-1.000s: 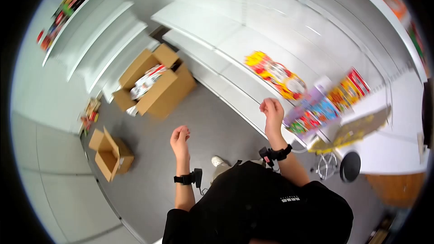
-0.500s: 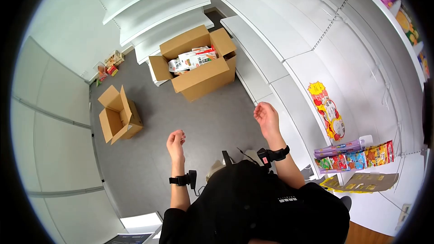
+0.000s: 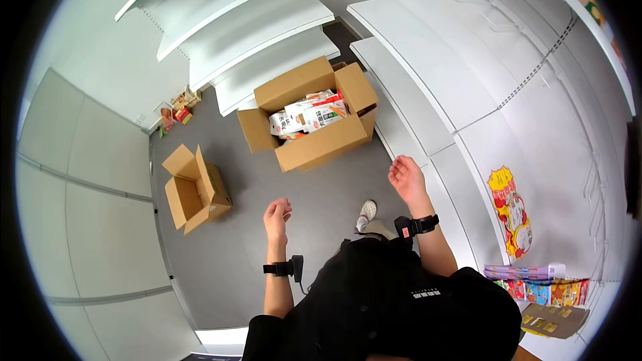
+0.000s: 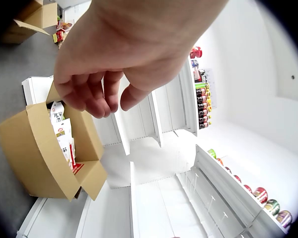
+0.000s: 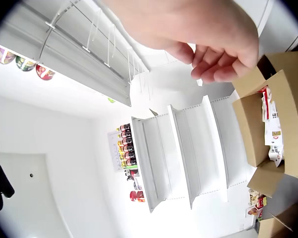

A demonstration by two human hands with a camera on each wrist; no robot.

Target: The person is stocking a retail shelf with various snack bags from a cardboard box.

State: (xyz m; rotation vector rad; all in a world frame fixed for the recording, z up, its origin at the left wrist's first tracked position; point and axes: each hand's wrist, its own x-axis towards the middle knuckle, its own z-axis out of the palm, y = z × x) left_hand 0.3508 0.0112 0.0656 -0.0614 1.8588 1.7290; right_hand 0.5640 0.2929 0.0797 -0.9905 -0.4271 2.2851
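Note:
In the head view the left hand (image 3: 277,220) hangs over the grey floor, fingers loosely curled around nothing. The right hand (image 3: 409,182) is held near the edge of the low right-hand shelf, also empty, fingers loosely bent. Ahead of both hands stands a large open cardboard box (image 3: 323,152) with white and red packets (image 3: 307,117) inside. The left wrist view shows the left hand (image 4: 124,54) with loosely bent fingers, the box beyond it. In the right wrist view the relaxed right hand (image 5: 203,39) appears apart from the box (image 5: 290,94).
A smaller open cardboard box (image 3: 208,194) stands on the floor at left. White shelves (image 3: 267,33) rise behind the large box, and more (image 3: 435,60) run along the right. Coloured snack packs (image 3: 545,292) and a yellow-red sign (image 3: 513,217) lie at right. A shoe (image 3: 368,210) shows below.
The head view has swung left, so the boxes appear further right and the snack packs lower right. Both hands remain empty and raised; a shoe has come back into view.

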